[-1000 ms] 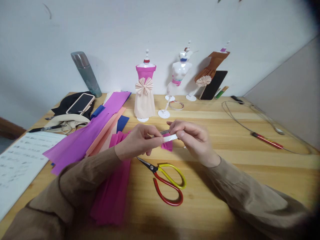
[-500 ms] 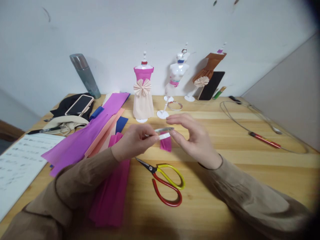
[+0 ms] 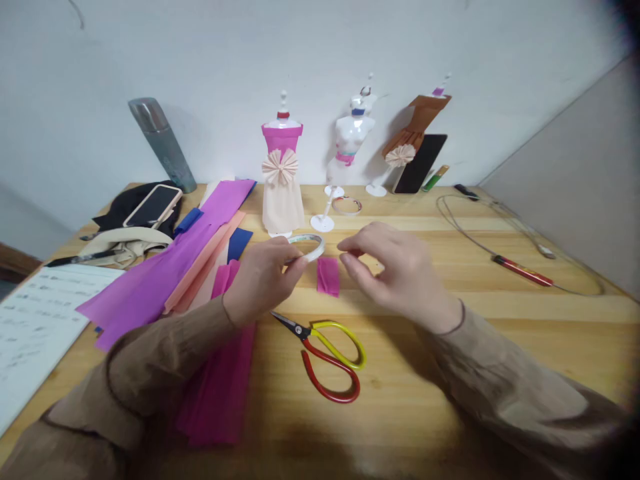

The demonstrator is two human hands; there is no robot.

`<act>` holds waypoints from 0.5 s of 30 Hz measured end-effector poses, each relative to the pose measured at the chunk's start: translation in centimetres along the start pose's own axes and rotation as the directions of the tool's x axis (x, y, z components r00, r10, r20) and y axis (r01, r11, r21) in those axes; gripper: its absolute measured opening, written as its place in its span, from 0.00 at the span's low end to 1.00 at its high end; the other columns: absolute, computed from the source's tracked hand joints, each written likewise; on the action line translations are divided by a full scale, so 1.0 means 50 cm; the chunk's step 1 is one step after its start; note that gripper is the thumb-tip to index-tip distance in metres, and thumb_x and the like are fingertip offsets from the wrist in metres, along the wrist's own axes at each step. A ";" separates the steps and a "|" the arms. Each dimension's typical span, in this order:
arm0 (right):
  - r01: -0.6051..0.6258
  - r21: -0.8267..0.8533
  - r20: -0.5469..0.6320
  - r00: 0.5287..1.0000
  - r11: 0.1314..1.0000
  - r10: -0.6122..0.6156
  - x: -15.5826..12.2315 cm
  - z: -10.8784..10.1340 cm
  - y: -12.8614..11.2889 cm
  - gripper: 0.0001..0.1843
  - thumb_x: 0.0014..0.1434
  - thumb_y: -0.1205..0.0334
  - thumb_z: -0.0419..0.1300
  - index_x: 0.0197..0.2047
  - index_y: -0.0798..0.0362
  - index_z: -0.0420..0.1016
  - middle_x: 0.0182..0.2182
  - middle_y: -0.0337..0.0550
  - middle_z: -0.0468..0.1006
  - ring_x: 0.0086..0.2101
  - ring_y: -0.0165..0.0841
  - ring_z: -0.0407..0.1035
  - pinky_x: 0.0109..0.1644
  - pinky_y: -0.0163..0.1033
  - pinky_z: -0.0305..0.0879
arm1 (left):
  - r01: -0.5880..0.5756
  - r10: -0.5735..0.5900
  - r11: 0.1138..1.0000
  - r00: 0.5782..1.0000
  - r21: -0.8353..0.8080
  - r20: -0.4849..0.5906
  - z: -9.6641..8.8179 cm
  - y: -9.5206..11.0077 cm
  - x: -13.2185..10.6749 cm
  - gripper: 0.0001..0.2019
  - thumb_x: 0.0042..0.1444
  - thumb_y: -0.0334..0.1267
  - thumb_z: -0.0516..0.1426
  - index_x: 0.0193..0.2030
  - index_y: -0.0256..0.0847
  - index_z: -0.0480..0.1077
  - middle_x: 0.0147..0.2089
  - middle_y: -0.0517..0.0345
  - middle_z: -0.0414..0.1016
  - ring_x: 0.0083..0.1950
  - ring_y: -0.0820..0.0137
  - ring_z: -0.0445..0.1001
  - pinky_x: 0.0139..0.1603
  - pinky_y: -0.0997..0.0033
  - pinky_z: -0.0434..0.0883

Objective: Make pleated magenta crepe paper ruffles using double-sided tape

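Note:
My left hand (image 3: 263,277) pinches a small ring of clear tape (image 3: 308,244) just above the wooden table (image 3: 450,373). A small magenta paper piece (image 3: 329,276) lies flat on the table between my hands. My right hand (image 3: 395,273) hovers to its right with thumb and forefinger curled close together and nothing visible in them. Red-and-yellow scissors (image 3: 330,350) lie just in front of my hands. Under my left forearm sits a pleated magenta paper sheet (image 3: 220,387).
Purple, peach and blue paper sheets (image 3: 180,263) spread to the left. Three small mannequins (image 3: 283,170) stand at the back, with a phone (image 3: 420,163), a grey flask (image 3: 160,143), another tape ring (image 3: 347,205), and a cable with a red tool (image 3: 520,270) at right. A printed sheet (image 3: 35,327) lies far left.
The magenta piece has gone from between my fingers down onto the table. My right hand let go and drew away to the right; my left hand lifted the tape ring slightly.

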State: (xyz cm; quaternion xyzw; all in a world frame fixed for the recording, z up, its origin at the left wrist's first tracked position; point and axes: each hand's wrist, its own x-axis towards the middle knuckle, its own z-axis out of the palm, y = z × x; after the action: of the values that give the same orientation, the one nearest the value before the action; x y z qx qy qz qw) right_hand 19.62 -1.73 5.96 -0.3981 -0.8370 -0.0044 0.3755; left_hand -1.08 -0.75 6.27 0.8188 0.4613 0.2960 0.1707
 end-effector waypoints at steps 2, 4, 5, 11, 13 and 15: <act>-0.290 0.045 0.254 0.929 0.956 0.269 0.009 0.001 0.024 0.09 0.58 0.63 0.54 0.28 0.54 0.71 0.22 0.41 0.72 0.23 0.31 0.63 0.29 0.38 0.57 | 0.127 -0.118 0.963 0.992 -0.238 0.053 -0.002 -0.007 0.008 0.11 0.56 0.37 0.55 0.24 0.36 0.69 0.21 0.61 0.65 0.22 0.76 0.64 0.24 0.76 0.57; -0.414 -0.010 0.502 0.785 0.910 0.362 0.007 0.018 0.038 0.13 0.60 0.58 0.53 0.27 0.54 0.70 0.19 0.39 0.70 0.21 0.29 0.61 0.26 0.36 0.53 | 0.282 -0.229 0.855 0.958 -0.436 0.170 0.000 -0.015 0.013 0.12 0.56 0.41 0.55 0.28 0.35 0.72 0.16 0.64 0.63 0.17 0.78 0.61 0.19 0.78 0.55; -0.404 -0.060 0.588 0.725 0.913 0.359 0.004 0.031 0.040 0.15 0.61 0.53 0.54 0.28 0.53 0.71 0.21 0.39 0.71 0.22 0.29 0.62 0.26 0.36 0.52 | 0.338 -0.258 0.790 0.940 -0.511 0.223 0.003 -0.020 0.014 0.12 0.55 0.42 0.55 0.29 0.35 0.72 0.14 0.65 0.62 0.15 0.79 0.59 0.18 0.79 0.53; -0.292 -0.294 0.595 0.690 0.910 0.413 -0.017 0.076 0.030 0.08 0.57 0.59 0.57 0.30 0.54 0.71 0.26 0.45 0.74 0.25 0.31 0.64 0.28 0.36 0.48 | 0.355 -0.260 0.559 0.933 -0.750 0.248 0.026 -0.052 0.020 0.15 0.53 0.46 0.57 0.30 0.33 0.72 0.13 0.64 0.64 0.13 0.82 0.56 0.15 0.81 0.49; -0.319 -0.115 0.644 0.697 0.941 0.315 -0.017 0.072 0.038 0.07 0.57 0.61 0.55 0.30 0.54 0.70 0.25 0.41 0.73 0.25 0.29 0.63 0.29 0.35 0.52 | 0.319 -0.271 0.522 0.941 -0.791 0.202 0.035 -0.065 0.024 0.15 0.51 0.47 0.59 0.30 0.33 0.72 0.13 0.65 0.64 0.14 0.81 0.57 0.15 0.81 0.50; -0.395 0.144 0.662 0.720 0.907 0.208 -0.015 0.066 0.052 0.09 0.58 0.59 0.55 0.30 0.54 0.70 0.24 0.38 0.71 0.25 0.28 0.61 0.30 0.34 0.55 | 0.291 -0.276 0.495 0.946 -0.819 0.170 0.045 -0.079 0.028 0.16 0.50 0.48 0.60 0.30 0.33 0.73 0.13 0.65 0.64 0.14 0.80 0.59 0.16 0.80 0.51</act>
State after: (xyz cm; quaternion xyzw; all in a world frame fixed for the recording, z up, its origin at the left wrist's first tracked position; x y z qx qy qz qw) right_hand 19.59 0.56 2.36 -0.4520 -0.8288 0.3076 0.1191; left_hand -1.66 2.45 2.84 0.5533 0.3912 0.4406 0.5888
